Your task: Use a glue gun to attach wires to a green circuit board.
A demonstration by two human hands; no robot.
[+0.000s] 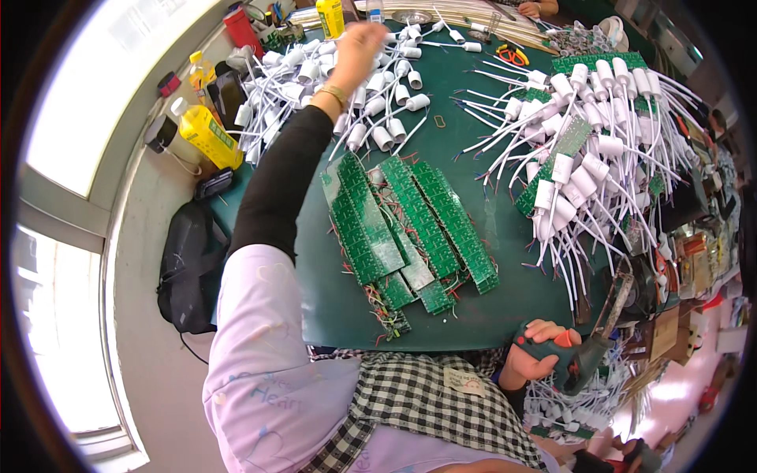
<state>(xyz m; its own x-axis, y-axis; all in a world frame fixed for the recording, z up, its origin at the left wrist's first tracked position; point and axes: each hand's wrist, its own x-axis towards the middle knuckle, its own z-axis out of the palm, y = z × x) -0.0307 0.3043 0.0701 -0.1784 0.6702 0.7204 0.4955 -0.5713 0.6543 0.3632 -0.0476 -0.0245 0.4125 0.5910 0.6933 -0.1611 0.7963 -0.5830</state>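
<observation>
My left hand is stretched out over a heap of white lamp sockets with white wires at the far left of the table. It is smeared, so I cannot make out its fingers or anything between them. At the near right edge, my right hand is closed around a dark green pistol-shaped power tool with orange-red parts. Green circuit board panels lie side by side and partly overlapping in the middle, with red and white wires under them.
Another pile of white sockets with circuit boards spreads over the right side. Orange-handled cutters lie at the back. Yellow bottles and a black bag stand along the left. Another person's hand shows at the far edge.
</observation>
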